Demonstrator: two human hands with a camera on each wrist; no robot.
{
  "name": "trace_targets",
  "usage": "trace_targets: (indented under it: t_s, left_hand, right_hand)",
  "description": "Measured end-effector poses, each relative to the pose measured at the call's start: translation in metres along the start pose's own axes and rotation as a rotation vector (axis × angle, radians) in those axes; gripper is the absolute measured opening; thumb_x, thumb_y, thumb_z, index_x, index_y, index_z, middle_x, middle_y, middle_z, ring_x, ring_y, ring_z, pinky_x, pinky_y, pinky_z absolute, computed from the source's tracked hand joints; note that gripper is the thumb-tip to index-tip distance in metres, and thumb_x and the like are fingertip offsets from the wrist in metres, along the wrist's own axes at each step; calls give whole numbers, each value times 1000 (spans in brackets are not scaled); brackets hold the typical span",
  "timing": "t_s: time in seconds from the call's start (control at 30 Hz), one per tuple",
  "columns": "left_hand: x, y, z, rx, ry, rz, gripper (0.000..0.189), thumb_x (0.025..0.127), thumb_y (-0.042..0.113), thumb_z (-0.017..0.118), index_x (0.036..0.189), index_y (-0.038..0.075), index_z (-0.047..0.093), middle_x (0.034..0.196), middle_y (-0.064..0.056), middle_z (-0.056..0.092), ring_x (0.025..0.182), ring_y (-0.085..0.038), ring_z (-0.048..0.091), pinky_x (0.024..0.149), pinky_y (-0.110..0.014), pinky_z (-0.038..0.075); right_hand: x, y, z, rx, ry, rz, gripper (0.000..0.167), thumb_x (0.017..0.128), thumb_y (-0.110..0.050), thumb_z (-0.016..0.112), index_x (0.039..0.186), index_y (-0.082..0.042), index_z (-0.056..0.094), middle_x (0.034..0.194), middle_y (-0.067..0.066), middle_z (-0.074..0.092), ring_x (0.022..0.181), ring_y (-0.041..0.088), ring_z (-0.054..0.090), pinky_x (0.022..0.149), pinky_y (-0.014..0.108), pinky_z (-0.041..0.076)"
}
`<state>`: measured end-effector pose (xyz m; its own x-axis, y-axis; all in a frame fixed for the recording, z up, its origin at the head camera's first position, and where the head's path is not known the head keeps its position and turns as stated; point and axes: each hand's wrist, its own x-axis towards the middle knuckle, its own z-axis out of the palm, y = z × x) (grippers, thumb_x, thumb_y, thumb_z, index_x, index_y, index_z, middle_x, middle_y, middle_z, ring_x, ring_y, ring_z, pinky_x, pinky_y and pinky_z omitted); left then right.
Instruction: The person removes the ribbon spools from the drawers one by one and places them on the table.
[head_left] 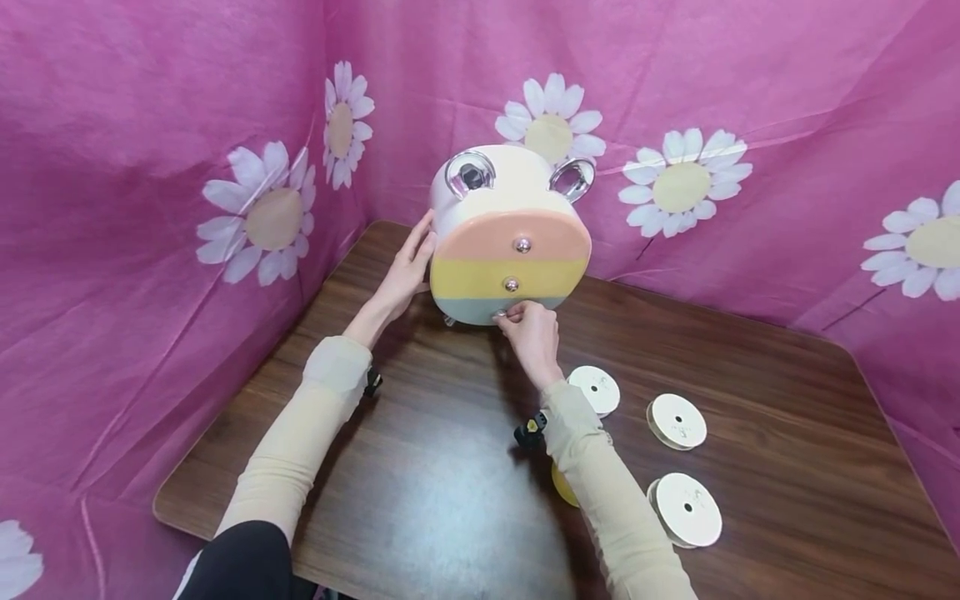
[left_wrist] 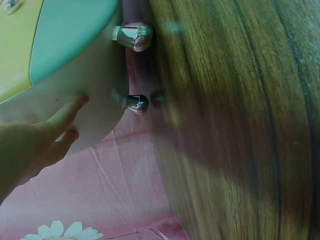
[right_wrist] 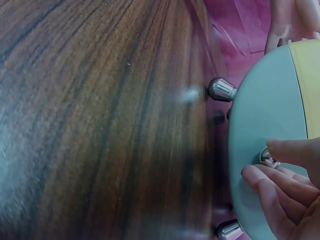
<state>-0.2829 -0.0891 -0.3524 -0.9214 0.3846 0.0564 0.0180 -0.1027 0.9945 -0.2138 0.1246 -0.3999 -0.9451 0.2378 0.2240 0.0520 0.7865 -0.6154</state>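
A rounded white drawer box (head_left: 491, 196) stands on the table, its front striped with an orange drawer (head_left: 480, 240), a yellow drawer (head_left: 468, 279) and a blue-green drawer (head_left: 465, 310). Each drawer has a silver knob. Two silver rings crown the box, and short silver feet (left_wrist: 135, 36) hold it up. My left hand (head_left: 405, 271) lies against the box's left side with its fingers extended. With thumb and fingers, my right hand (head_left: 534, 337) pinches the lowest knob (right_wrist: 269, 157), on the blue-green drawer. All three drawer fronts sit flush with one another.
Several white spools lie on the table (head_left: 442, 467) to the right: one spool (head_left: 596, 390) by my right wrist, another spool (head_left: 677, 422) beyond it, and a nearer spool (head_left: 686, 510). A yellow round thing (head_left: 564, 487) is partly hidden under my right forearm. Pink flowered cloth (head_left: 420, 75) hangs behind.
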Motion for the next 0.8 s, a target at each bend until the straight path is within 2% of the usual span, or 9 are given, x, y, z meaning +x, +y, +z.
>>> trace_targets:
  t_s: [0.13,0.27,0.43,0.5,0.57,0.73,0.8]
  left_hand:
    - [1,0,-2,13,-8,-7,58,108,35,36,160,33,11,170,-3,1,155,-31,13,112,-68,33]
    - [9,-2,-5,40,-13,-19,58,108,36,36,160,33,12,169,-5,2,155,-31,13,112,-67,34]
    - [20,-12,-11,112,29,-14,59,106,41,39,159,36,13,169,-6,6,154,-32,15,112,-67,33]
    - [22,-14,-14,172,52,7,60,106,44,39,159,38,13,169,-6,8,154,-33,18,112,-68,34]
    - [18,-15,-19,242,90,39,61,105,46,39,159,39,12,169,-6,11,152,-34,23,112,-66,36]
    - [5,-13,-32,403,162,153,64,105,44,42,160,32,11,169,2,10,154,-25,17,125,-50,23]
    - [-1,-10,-37,474,188,179,67,104,45,44,160,30,10,169,4,8,155,-26,14,127,-49,16]
  right_hand:
    - [1,-1,-2,-33,-16,-12,19,84,-29,78,86,-10,77,85,3,79,86,23,75,77,42,58]
    - [0,-1,-9,-73,-60,-10,24,83,-32,78,91,-10,76,88,3,79,89,26,74,79,44,58]
    - [-7,-2,-25,-115,-98,6,33,85,-35,77,99,-5,73,96,8,78,94,31,73,81,47,58]
    - [-11,-3,-34,-128,-103,7,35,87,-35,74,103,-5,72,99,10,78,95,33,72,81,48,57]
    - [-15,-5,-41,-136,-117,0,35,88,-36,72,106,-6,71,102,9,78,98,32,72,82,49,57]
    - [-26,-4,-60,-178,-129,-24,37,90,-40,69,111,-10,69,105,8,77,99,31,71,82,52,56]
    - [-31,-1,-68,-209,-124,-33,38,91,-41,68,113,-10,68,107,9,76,100,33,70,81,54,55]
